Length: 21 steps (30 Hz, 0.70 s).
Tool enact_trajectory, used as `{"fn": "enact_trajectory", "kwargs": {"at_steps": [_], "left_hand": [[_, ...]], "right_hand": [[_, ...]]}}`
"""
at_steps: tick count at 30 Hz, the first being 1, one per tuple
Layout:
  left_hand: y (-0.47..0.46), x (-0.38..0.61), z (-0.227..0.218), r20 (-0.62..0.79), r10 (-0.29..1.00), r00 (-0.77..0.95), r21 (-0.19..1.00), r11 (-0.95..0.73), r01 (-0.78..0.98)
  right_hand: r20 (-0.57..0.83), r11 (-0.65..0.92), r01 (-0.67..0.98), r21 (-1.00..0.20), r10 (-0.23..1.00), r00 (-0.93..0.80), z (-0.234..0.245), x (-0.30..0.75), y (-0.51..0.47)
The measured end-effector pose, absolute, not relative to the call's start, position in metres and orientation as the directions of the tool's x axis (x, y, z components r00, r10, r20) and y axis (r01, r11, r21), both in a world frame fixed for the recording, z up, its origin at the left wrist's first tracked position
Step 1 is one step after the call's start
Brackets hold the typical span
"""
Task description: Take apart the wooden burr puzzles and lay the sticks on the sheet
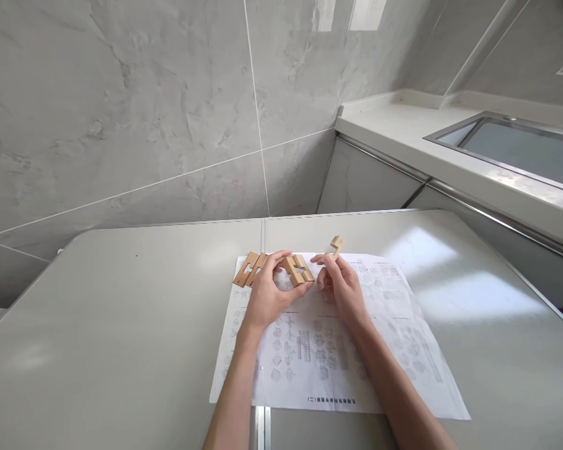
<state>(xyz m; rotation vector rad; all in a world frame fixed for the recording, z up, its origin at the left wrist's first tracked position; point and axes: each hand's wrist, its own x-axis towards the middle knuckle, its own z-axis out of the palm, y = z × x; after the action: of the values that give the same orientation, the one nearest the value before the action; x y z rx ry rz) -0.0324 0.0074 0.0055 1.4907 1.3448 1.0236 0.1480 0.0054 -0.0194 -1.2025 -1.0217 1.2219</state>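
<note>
A printed instruction sheet (356, 350) lies on the grey table (122, 325). Several notched wooden puzzle bars (251, 267) lie side by side at the sheet's far edge. My left hand (267, 294) rests on the sheet and pinches a pair of the wooden bars (299, 270) between thumb and fingers. My right hand (340, 281) is just to the right, its fingers closed on one single wooden piece (335, 245) held upright above the paper. Both forearms reach in from the bottom edge.
A seam (263, 234) runs down the middle of the table. A marble-look tiled wall (145, 112) stands behind it. To the right runs a white counter (403, 128) with a steel sink (520, 147) set in it.
</note>
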Motion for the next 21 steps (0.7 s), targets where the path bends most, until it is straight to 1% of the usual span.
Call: {"fn": "enact_trajectory", "kwargs": {"at_steps": [2, 4, 7, 9, 15, 21], "left_hand": [[0.007, -0.034, 0.001, 0.104, 0.993, 0.062, 0.893, -0.121, 0.433], [0.007, -0.034, -0.003, 0.151, 0.985, 0.087, 0.829, -0.174, 0.531], [0.006, -0.033, -0.008, 0.201, 0.972, 0.12, 0.76, -0.232, 0.607], [0.007, -0.033, -0.011, 0.216, 0.967, 0.137, 0.732, -0.253, 0.633], [0.008, -0.035, -0.014, 0.215, 0.963, 0.162, 0.678, -0.267, 0.685], [0.008, -0.039, -0.009, 0.234, 0.953, 0.192, 0.633, -0.3, 0.714]], "right_hand": [[0.003, -0.004, 0.047, -0.999, 0.99, 0.142, -0.02, 0.145, 0.004], [0.082, 0.043, 0.225, -0.973, 0.982, 0.169, -0.022, 0.142, 0.004], [0.234, 0.132, 0.462, -0.877, 0.957, 0.171, -0.029, 0.138, 0.005], [0.311, 0.17, 0.556, -0.814, 0.936, 0.168, -0.034, 0.137, 0.006], [0.364, 0.157, 0.681, -0.715, 0.916, 0.171, -0.043, 0.138, 0.008], [0.381, 0.159, 0.692, -0.704, 0.907, 0.18, -0.046, 0.139, 0.007]]}}
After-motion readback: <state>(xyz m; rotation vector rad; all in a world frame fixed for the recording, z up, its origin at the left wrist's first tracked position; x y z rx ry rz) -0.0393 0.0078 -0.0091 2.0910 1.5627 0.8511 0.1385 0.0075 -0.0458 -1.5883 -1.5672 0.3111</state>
